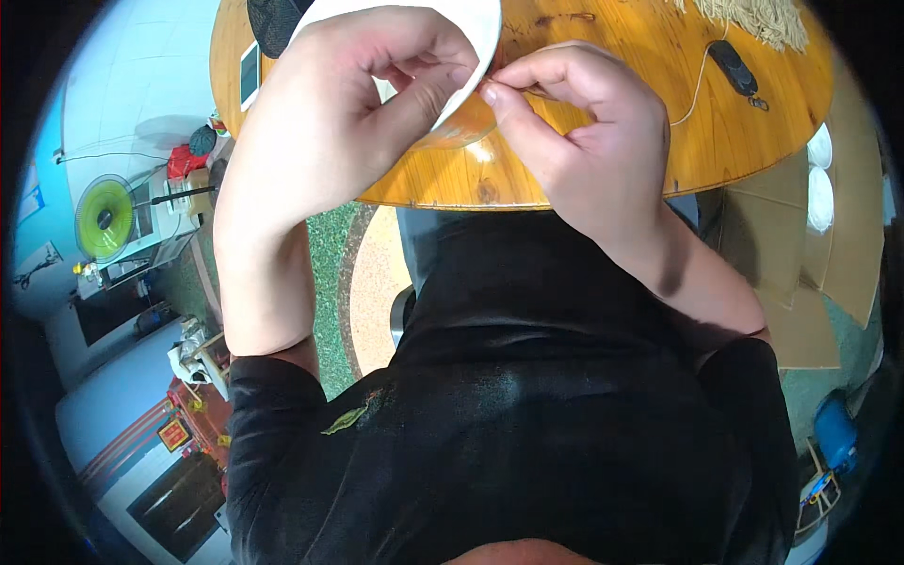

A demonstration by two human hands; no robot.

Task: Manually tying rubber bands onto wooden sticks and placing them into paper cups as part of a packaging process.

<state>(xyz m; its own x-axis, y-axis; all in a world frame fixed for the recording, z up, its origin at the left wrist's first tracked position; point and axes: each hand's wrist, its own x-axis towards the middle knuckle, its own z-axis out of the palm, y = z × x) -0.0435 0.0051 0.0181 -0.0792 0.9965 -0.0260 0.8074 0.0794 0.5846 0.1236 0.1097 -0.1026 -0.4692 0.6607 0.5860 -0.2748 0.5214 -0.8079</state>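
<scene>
My left hand (348, 104) is curled around a white curved piece (484, 28), with its thumb pressed on the inner side near the rim. Whether this is a cap, a fabric shell or something else, I cannot tell, since the hand and the picture's upper edge hide much of it. At the rim's right side, the thumb and forefinger of my right hand (593, 132) pinch together. Whatever sits between those fingertips is too small to make out. A thin pale cord (695, 92) runs over the tabletop to the back of the right hand.
Both hands are over a round, glossy wooden table (753, 141). A bundle of cream yarn (767, 21), a small black device (733, 68), a phone (249, 75) and a black mesh item (273, 24) lie on it. Cardboard (763, 235) stands right; a green fan (105, 217) is left.
</scene>
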